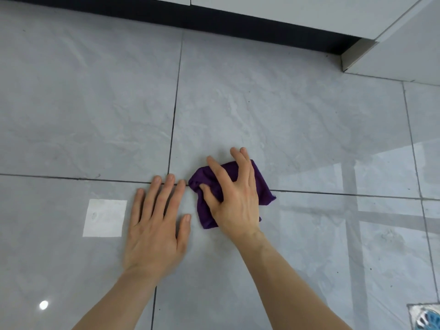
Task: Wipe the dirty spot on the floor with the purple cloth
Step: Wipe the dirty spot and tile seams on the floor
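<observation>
A folded purple cloth [262, 184] lies flat on the grey tiled floor [297, 120], across a grout line. My right hand [234, 196] presses down on the cloth, thumb tucked into its left fold and fingers spread over the top. My left hand [157, 220] rests flat on the tile just left of the cloth, fingers apart, holding nothing. Faint pale smears show on the tile beyond the cloth. No distinct dirty spot is visible; the cloth and hand hide the floor beneath them.
A dark plinth [214, 17] under white cabinet fronts runs along the far edge. A cabinet corner [392, 55] juts out at the upper right. A floor drain [426, 317] sits at the bottom right. A bright square reflection [104, 217] lies left of my left hand.
</observation>
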{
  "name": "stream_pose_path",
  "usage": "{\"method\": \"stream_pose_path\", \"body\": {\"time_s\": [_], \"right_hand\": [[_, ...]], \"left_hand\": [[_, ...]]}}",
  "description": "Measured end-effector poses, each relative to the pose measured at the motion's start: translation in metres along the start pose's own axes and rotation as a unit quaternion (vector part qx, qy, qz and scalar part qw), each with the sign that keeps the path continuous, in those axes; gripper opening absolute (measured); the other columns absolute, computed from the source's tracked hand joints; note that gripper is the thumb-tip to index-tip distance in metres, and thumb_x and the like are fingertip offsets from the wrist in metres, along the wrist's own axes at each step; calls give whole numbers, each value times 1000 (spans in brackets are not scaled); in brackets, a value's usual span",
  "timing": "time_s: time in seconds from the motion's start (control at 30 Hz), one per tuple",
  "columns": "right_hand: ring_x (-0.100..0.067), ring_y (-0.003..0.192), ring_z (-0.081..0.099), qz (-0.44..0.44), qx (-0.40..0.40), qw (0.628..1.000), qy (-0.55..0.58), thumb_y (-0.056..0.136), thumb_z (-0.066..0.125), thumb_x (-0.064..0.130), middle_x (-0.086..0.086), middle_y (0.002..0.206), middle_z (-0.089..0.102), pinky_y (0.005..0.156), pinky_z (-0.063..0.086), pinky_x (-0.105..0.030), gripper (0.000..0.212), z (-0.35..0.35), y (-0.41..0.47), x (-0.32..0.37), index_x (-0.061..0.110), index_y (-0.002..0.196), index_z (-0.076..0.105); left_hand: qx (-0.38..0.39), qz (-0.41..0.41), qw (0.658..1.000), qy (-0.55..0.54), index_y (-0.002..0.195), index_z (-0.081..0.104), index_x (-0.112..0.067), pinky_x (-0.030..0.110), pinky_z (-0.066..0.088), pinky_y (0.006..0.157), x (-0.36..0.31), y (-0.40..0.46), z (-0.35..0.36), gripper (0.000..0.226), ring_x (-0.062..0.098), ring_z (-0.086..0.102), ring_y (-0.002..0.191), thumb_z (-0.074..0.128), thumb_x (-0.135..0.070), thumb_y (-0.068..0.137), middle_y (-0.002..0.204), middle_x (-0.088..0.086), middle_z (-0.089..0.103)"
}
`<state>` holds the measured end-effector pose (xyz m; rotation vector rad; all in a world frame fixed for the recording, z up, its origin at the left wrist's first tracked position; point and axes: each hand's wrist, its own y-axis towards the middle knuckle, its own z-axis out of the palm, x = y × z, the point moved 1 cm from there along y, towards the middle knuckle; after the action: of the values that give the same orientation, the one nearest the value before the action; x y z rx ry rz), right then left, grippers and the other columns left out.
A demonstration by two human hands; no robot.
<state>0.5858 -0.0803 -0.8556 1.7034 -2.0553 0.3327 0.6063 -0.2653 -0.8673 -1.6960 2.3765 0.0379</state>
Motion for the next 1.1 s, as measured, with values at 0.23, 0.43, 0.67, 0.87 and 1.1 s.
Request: {"method": "stream_pose_path", "body": {"time_s": [0.23,0.43,0.67,0.87,1.1], "right_hand": [[-32,134,45,82,-21,995,-52,84,68,66,-9,145,50,112,41,-49,79,-13,-11,1,19,144,48],[-26,154,29,23,48,996,73,87,72,21,-6,158,46,124,30,-35,53,-4,2,11,13,136,53],[-21,91,55,-22,60,989,132,65,70,-3,-1,93,66,71,41,-28,32,-8,18,30,10,90,56],[-22,71,51,-22,106,989,102,57,67,-5,2,76,60,63,29,-27,35,-16,-1,36,14,82,50],[-12,68,59,162,85,967,175,64,70,2,9,68,61,52,44,-22,40,-58,-29,5,31,82,48]], "left_hand": [[-13,4,1000,1,165,23,-20,53,15,131,-2,2,-1,67,22,11,164,31,-43,102,174,2,22],[-16,3,1000,5,165,22,-20,54,17,130,-1,1,2,67,22,11,164,31,-44,102,174,2,21],[-12,2,1000,1,164,24,-19,55,18,130,-2,1,2,68,23,11,164,34,-44,101,174,4,24],[-11,5,1000,-9,164,25,-21,54,17,130,0,1,0,69,22,11,164,36,-44,100,173,3,25],[-10,1,1000,2,165,21,-21,53,16,131,-1,1,0,69,21,9,164,33,-44,102,175,1,20]]}}
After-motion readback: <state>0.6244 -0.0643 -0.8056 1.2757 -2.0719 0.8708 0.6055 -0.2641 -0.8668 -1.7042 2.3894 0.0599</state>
